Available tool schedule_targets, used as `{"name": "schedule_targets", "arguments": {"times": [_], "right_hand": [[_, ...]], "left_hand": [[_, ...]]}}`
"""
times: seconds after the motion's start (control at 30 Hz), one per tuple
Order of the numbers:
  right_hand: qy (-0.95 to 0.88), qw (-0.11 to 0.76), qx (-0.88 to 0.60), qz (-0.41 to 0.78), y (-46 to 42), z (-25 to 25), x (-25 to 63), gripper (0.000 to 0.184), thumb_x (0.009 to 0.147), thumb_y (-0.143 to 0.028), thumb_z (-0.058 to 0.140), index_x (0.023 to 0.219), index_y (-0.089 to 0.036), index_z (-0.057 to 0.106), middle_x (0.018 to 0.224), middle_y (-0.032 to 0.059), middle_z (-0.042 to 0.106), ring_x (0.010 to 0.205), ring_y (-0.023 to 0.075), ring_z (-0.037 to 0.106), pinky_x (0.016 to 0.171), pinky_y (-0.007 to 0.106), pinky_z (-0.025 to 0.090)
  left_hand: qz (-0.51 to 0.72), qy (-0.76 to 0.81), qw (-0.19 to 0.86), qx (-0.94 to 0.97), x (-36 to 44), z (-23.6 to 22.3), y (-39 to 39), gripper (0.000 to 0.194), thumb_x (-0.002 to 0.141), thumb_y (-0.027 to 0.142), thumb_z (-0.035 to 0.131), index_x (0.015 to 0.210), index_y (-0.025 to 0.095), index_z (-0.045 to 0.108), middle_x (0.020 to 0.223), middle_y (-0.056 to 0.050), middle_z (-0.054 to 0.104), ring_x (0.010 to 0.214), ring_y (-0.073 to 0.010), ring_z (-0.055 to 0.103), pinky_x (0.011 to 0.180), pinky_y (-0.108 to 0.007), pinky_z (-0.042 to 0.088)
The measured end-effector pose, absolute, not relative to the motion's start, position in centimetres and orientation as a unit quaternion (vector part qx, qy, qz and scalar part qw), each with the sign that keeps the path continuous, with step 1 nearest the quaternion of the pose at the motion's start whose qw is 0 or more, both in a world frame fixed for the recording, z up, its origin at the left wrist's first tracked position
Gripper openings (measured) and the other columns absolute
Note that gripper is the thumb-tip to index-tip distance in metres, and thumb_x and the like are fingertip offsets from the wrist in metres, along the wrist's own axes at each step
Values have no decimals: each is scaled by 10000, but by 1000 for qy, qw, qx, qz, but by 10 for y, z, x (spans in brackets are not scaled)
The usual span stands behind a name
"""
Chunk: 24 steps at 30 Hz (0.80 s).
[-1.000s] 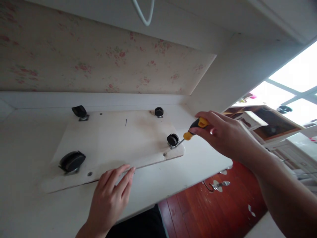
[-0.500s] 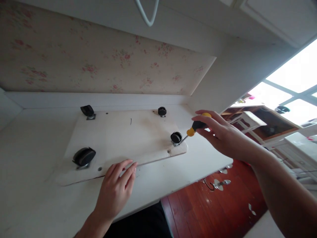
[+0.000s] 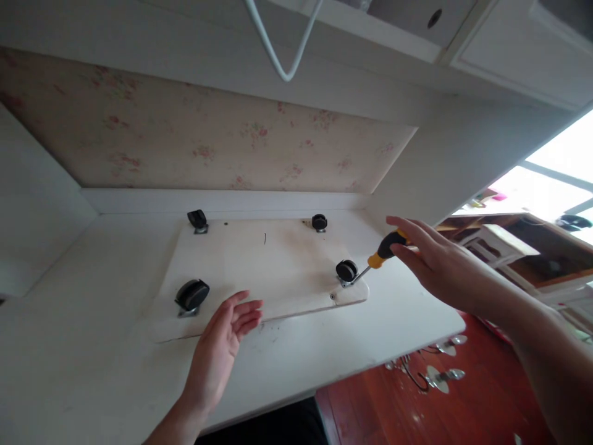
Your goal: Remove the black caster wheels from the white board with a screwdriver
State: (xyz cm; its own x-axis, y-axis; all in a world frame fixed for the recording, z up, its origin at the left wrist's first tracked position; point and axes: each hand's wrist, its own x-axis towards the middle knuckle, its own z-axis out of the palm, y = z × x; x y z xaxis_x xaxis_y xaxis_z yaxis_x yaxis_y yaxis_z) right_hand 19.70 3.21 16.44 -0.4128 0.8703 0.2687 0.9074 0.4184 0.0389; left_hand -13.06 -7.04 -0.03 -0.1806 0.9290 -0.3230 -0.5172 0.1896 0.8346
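My right hand [image 3: 421, 253] grips the yellow and black handle of a screwdriver [image 3: 386, 248]. The screwdriver's tip meets the metal plate of the near-right caster [image 3: 346, 271]. That caster stands on a white board [image 3: 269, 266], which lies flat with its wheels up. Three more casters sit at the other corners: near left [image 3: 192, 295], far left [image 3: 197, 219] and far right [image 3: 319, 222]. My left hand [image 3: 227, 340] is over the board's front edge, fingers apart and holding nothing. Whether it touches the board I cannot tell.
The board rests on a white desktop [image 3: 296, 352] with floral wallpaper [image 3: 259, 148] behind. A white hook-shaped bar [image 3: 287, 74] hangs above. Beyond the desk's edge, a chandelier [image 3: 438, 377] lies on the red wooden floor [image 3: 384, 414]. Furniture [image 3: 503, 244] stands at the right.
My left hand has lifted off and turned, its fingers now raised. The screwdriver stays at the near-right caster, with the fingers of my right hand shifted on its handle. The camera view has moved.
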Motion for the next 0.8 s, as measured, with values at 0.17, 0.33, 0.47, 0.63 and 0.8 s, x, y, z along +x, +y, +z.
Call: {"name": "schedule_targets", "arguments": {"times": [0.17,0.33,0.47,0.63,0.8], "right_hand": [[-826,135,-532,-128,34,162,198,408,947,-580,464,1096,-245,642,874,73,713,638,238,655,571,372,471],[-822,141,-537,-131,37,155,198,460,967,-556,431,1230,-217,595,1054,113,693,734,246,670,614,388,493],[-855,160,-491,-56,36,155,202,395,987,-460,434,1274,-217,553,1214,118,645,755,195,664,677,371,522],[-822,170,-523,-148,37,153,203,432,897,-612,538,1088,-233,620,931,87,680,685,225,642,604,372,497],[-842,170,-511,17,37,149,202,478,971,-503,446,1370,-242,469,1174,127,656,817,230,694,713,400,554]], "left_hand": [[586,434,678,89,-131,0,-73,289,883,287,634,1130,141,667,1156,-133,731,941,-198,718,837,-301,575],[598,433,666,108,-126,-2,-78,339,874,369,660,1120,136,684,1155,-137,732,983,-218,712,891,-326,559],[582,439,663,172,-123,-2,-82,350,863,411,680,1076,134,710,1094,-137,749,915,-212,712,827,-316,561],[521,369,759,126,-120,-3,-89,379,925,469,562,1062,161,736,1073,-138,754,817,-189,713,711,-302,564],[503,294,811,53,-125,-5,-97,500,972,530,416,1140,186,736,1290,-129,680,1002,-190,703,849,-311,556]]}}
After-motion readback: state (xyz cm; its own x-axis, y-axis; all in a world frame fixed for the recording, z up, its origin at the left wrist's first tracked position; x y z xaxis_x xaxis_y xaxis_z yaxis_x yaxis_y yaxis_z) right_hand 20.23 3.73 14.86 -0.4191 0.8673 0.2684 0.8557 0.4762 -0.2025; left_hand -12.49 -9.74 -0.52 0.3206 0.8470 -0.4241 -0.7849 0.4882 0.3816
